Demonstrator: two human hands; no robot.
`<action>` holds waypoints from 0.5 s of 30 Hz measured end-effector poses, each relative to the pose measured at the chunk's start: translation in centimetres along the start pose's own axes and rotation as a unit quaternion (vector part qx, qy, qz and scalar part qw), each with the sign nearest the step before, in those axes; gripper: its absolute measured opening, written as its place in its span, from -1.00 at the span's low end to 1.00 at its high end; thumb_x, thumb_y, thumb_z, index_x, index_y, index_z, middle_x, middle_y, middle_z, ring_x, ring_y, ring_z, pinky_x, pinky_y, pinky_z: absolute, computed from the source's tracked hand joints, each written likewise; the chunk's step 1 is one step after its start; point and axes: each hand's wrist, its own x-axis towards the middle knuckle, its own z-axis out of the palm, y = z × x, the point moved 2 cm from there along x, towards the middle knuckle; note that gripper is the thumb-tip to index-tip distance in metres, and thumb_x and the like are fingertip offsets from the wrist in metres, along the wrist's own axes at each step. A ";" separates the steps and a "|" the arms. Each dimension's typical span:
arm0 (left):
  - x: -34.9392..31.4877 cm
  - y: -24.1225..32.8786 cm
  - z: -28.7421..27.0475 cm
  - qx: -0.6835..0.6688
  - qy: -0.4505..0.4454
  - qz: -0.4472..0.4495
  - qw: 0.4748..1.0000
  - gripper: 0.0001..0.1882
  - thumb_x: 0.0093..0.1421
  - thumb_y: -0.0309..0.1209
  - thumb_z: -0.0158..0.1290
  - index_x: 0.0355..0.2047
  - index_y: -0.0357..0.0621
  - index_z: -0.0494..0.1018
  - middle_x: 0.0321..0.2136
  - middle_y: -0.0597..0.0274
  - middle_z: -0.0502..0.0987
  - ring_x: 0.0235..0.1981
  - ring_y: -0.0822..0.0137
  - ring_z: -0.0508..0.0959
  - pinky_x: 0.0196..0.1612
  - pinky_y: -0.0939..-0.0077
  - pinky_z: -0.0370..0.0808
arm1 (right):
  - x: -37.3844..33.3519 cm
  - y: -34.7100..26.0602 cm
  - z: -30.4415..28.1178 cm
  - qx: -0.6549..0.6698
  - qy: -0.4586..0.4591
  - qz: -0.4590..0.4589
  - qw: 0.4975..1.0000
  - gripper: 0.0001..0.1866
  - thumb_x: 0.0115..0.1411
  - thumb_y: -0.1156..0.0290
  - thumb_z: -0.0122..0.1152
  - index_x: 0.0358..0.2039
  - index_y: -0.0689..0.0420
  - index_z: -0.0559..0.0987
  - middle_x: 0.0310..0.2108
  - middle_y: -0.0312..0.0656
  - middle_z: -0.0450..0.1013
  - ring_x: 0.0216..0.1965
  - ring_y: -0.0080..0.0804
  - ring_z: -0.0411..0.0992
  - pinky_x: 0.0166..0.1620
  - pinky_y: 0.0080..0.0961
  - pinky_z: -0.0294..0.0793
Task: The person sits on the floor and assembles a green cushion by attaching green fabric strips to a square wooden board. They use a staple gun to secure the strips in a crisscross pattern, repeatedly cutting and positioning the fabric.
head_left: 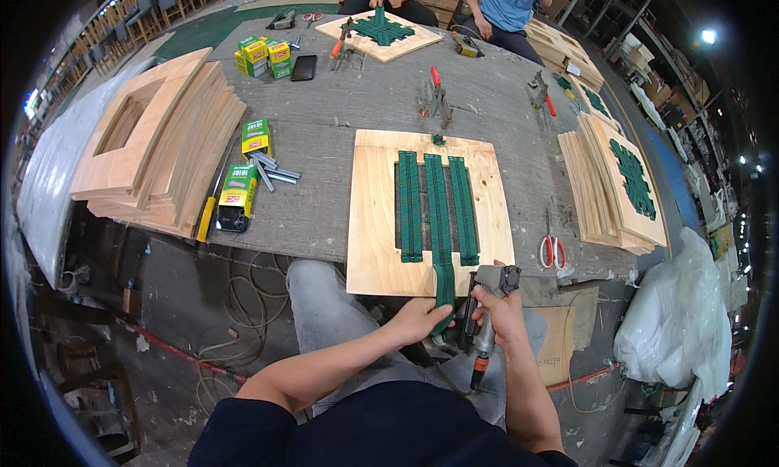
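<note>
In front of me lies a square plywood panel (372, 223) with a rectangular opening, its near edge at my lap. Three green webbing strips (408, 207) run lengthwise over the opening. The middle one continues past the near edge as a loose strap (444, 282). Closed around that hanging strap, just below the panel, is my left hand (418, 319). My right hand (505, 317) grips a pneumatic staple gun (493, 277) beside the panel's near right corner, its nose close to the strap. A small knot of green webbing (439, 140) sits at the far edge.
Panel stacks stand left (154, 159) and right (596, 183). Staple boxes (238, 185), loose staples (276, 173) and a yellow-handled screwdriver (207, 217) lie left; red-handled scissors (553, 252) lie right. Red-handled pliers (438, 94) lie beyond. Two people sit opposite, one handling a webbed panel (345, 30).
</note>
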 end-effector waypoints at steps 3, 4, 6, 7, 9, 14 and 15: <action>0.5 5.3 -2.4 -0.088 0.040 -0.038 0.995 -0.59 0.51 -0.13 -0.08 -0.11 -0.26 0.55 -0.34 0.19 0.67 -0.50 0.41 0.63 -0.42 0.49 0.59 | 0.2 -0.4 0.3 0.001 -0.017 -0.016 1.000 -0.17 0.23 0.52 0.34 0.45 0.02 0.16 -0.24 -0.11 0.55 -0.61 -0.44 0.46 -0.61 -0.50 0.40; 1.7 6.3 -3.6 -0.082 0.054 -0.013 0.995 -0.59 0.52 -0.14 -0.10 -0.13 -0.27 0.54 -0.34 0.19 0.66 -0.54 0.41 0.61 -0.44 0.50 0.57 | 0.3 -0.9 0.7 0.002 -0.028 -0.024 0.999 -0.18 0.23 0.51 0.34 0.44 0.02 0.17 -0.24 -0.11 0.55 -0.61 -0.44 0.46 -0.61 -0.50 0.40; 4.2 8.1 -5.7 -0.097 0.064 -0.011 0.993 -0.58 0.51 -0.14 -0.09 -0.07 -0.30 0.54 -0.31 0.18 0.66 -0.56 0.38 0.59 -0.47 0.45 0.59 | 0.7 -1.7 1.4 0.003 -0.048 -0.032 0.998 -0.20 0.23 0.50 0.34 0.43 0.03 0.19 -0.24 -0.11 0.55 -0.62 -0.45 0.46 -0.61 -0.51 0.40; 5.4 8.6 -6.6 -0.070 0.077 -0.025 0.994 -0.56 0.51 -0.13 -0.08 -0.09 -0.32 0.55 -0.30 0.18 0.66 -0.53 0.36 0.60 -0.48 0.42 0.60 | 0.8 -2.1 1.9 0.000 -0.059 -0.031 0.998 -0.20 0.23 0.50 0.35 0.42 0.04 0.19 -0.24 -0.11 0.55 -0.62 -0.45 0.46 -0.61 -0.52 0.40; 7.6 8.9 -7.8 -0.030 0.081 -0.056 0.995 -0.56 0.51 -0.12 -0.08 -0.10 -0.30 0.58 -0.25 0.18 0.68 -0.46 0.37 0.60 -0.46 0.41 0.60 | 1.3 -2.5 2.4 -0.003 -0.076 -0.025 0.997 -0.19 0.23 0.49 0.35 0.43 0.04 0.17 -0.25 -0.13 0.54 -0.62 -0.46 0.46 -0.61 -0.53 0.40; 10.3 7.2 -9.1 -0.047 0.078 -0.069 0.993 -0.57 0.51 -0.12 -0.08 -0.08 -0.23 0.61 -0.19 0.21 0.69 -0.39 0.39 0.59 -0.46 0.41 0.55 | 2.5 -2.6 3.8 -0.013 -0.094 -0.009 0.995 -0.15 0.23 0.49 0.36 0.45 0.05 0.13 -0.26 -0.14 0.54 -0.63 -0.45 0.46 -0.62 -0.53 0.40; 10.4 7.1 -9.1 -0.057 0.076 -0.069 0.993 -0.57 0.51 -0.12 -0.09 -0.07 -0.22 0.61 -0.18 0.22 0.69 -0.39 0.40 0.58 -0.46 0.41 0.54 | 2.6 -2.4 3.8 -0.019 -0.090 -0.005 0.996 -0.15 0.23 0.49 0.36 0.45 0.05 0.14 -0.26 -0.12 0.53 -0.63 -0.44 0.46 -0.62 -0.52 0.41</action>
